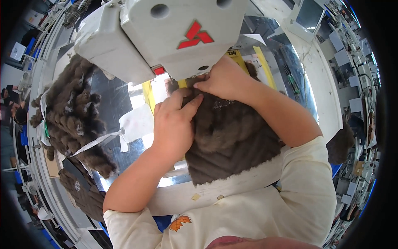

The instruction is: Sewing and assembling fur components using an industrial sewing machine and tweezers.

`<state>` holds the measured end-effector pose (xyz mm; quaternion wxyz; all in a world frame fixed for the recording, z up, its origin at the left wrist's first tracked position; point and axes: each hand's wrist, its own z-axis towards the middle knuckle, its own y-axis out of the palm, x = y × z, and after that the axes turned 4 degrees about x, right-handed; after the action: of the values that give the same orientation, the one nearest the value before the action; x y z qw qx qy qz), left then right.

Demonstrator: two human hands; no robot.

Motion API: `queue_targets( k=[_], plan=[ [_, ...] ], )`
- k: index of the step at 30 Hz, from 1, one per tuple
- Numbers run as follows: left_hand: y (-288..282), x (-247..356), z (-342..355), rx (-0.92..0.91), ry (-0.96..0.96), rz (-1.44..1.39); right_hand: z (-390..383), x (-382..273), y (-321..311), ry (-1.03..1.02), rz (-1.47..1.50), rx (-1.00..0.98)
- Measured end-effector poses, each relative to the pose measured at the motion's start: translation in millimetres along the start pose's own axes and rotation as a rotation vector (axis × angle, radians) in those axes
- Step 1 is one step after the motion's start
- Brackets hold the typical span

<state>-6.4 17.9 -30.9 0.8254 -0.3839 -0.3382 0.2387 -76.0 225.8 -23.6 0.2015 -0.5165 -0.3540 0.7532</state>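
Observation:
A dark brown fur panel (236,143) lies in front of a white sewing machine (182,37), with its ragged near edge at the table's front edge. My left hand (176,118) is at the panel's left side, thumb and forefinger closed on its upper left edge. Just beyond it, my right hand (226,81) pinches the far edge of the same panel close under the machine head. Pale loose threads (223,103) show on the fur near my right wrist. The needle area and some of my fingertips are hidden behind the machine head.
At left lies a heap of brown fur pieces (76,112) tied with a white strip, a white tag (137,122) on its end. A dark quilted garment (83,191) sits below. Green-handled tools (292,81) rest at right; a screen (309,16) stands beyond.

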Motion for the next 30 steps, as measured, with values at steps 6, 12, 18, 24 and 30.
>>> queue_targets(
  k=[6, 12, 18, 24, 30],
  plan=[
    [-6.7, -4.8, 11.1, -0.206, 0.155, 0.285, 7.0, 14.2, 0.6, -0.003, -0.145, 0.086],
    [-5.4, -5.1, 24.7, -0.265, 0.16, 0.302, 16.1, 30.5, 4.1, -0.021, -0.14, 0.085],
    [2.1, -14.5, 33.8, -0.223, 0.2, 0.275, 23.5, 33.6, -3.7, -0.018, -0.1, -0.012],
    [6.7, -16.1, 32.4, -0.229, 0.149, 0.317, 26.3, 17.9, -16.9, 0.203, 0.007, -0.158],
    [6.6, -13.2, 33.4, -0.206, 0.164, 0.332, 26.5, 14.8, -16.5, 0.297, 0.099, -0.165]
  ],
)
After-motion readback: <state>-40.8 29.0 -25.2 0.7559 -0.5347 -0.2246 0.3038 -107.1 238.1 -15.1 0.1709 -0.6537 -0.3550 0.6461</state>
